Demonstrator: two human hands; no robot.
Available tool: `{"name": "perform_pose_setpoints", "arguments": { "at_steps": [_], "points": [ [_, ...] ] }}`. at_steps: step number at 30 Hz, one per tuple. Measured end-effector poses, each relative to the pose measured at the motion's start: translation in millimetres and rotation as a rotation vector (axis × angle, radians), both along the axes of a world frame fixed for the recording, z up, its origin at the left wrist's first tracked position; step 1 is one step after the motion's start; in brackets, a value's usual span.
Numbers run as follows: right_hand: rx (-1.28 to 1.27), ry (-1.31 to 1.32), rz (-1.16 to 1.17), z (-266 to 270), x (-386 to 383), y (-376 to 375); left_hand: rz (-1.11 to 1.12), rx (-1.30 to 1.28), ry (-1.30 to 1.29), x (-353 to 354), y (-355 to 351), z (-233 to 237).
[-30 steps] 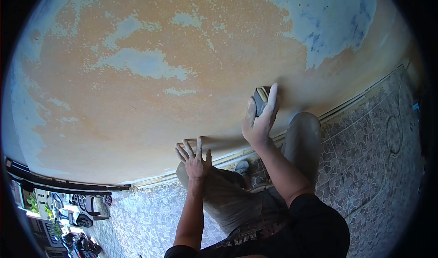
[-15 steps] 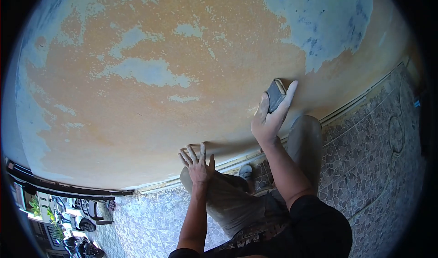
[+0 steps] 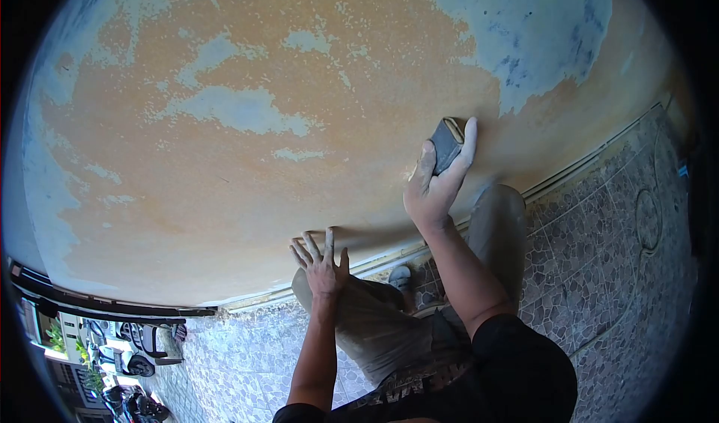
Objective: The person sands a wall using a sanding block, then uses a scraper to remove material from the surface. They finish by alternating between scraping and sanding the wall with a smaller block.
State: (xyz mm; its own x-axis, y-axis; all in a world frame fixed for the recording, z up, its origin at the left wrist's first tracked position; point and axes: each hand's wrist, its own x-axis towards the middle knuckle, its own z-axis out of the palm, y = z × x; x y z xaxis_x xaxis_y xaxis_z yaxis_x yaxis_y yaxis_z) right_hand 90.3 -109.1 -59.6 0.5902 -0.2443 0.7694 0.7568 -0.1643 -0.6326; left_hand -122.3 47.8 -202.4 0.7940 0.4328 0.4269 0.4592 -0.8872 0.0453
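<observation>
gripping grey block (image 3: 447, 152) in right hand (image 3: 433, 199) against patchy orange wall (image 3: 359, 142); spreading left hand (image 3: 323, 269) well apart, near patterned floor (image 3: 573, 273); wearing shirt (image 3: 528, 370) with unreadable print.

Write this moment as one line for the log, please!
right hand: holds grey block at wall | left hand: spread at wall | wall: patchy orange and pale blue | floor: stone-patterned tiles

No readable text, labels, brands, numbers or signs
</observation>
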Motion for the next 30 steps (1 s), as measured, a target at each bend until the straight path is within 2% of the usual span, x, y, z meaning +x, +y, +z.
{"name": "perform_pose_setpoints", "arguments": {
  "at_steps": [3,5,7,8,10,11,13,15,16,18,19,21,22,24,25,27,28,30],
  "points": [
    [0.07,-0.012,0.015,17,3,0,0.015,-0.008,-0.01,2,0,-1],
    [0.099,-0.001,0.051,-11,-1,7,0.013,0.008,-0.022,1,2,-5],
    [-0.04,0.021,0.082,-80,-12,17,0.008,0.016,-0.025,1,1,-5],
    [-0.042,0.015,0.08,-91,-20,11,0.012,-0.011,-0.016,0,-1,-1],
    [-0.323,-0.033,0.039,-94,-28,4,0.015,-0.032,-0.014,6,0,-2],
    [-0.313,-0.033,0.04,-94,-20,9,-0.006,0.008,-0.051,10,4,-3],
    [-0.09,0.092,0.042,-49,-19,9,0.008,-0.007,-0.008,1,-3,4],
    [0.094,-0.027,-0.059,6,-2,8,0.01,-0.014,0.005,1,-3,4],
    [0.092,-0.031,-0.055,7,-2,10,0.014,-0.017,0.001,0,-3,2],
    [0.242,-0.004,0.042,8,-2,14,0.015,-0.003,-0.006,1,0,-1],
    [0.244,-0.017,0.042,-12,-3,17,0.013,-0.001,-0.018,3,2,-3],
    [-0.121,-0.008,0.033,-78,-14,17,-0.012,0.049,0.002,0,4,-7],
    [-0.122,-0.011,0.027,-84,-19,11,-0.011,0.045,0.006,0,3,-6],
    [-0.379,-0.112,0.008,-94,-23,2,-0.03,0.062,-0.018,-1,3,-10],
    [-0.374,-0.11,0.0,-79,-21,2,-0.041,0.083,-0.038,1,4,-7],
    [-0.179,0.026,0.082,-46,-20,0,-0.009,0.032,0.025,-3,1,-4],
    [-0.178,0.03,0.084,-26,-14,0,-0.001,0.017,0.037,-2,0,-2],
    [0.209,0.077,0.152,8,-1,3,0.005,0.018,0.037,-1,2,-2]
  ]
}}
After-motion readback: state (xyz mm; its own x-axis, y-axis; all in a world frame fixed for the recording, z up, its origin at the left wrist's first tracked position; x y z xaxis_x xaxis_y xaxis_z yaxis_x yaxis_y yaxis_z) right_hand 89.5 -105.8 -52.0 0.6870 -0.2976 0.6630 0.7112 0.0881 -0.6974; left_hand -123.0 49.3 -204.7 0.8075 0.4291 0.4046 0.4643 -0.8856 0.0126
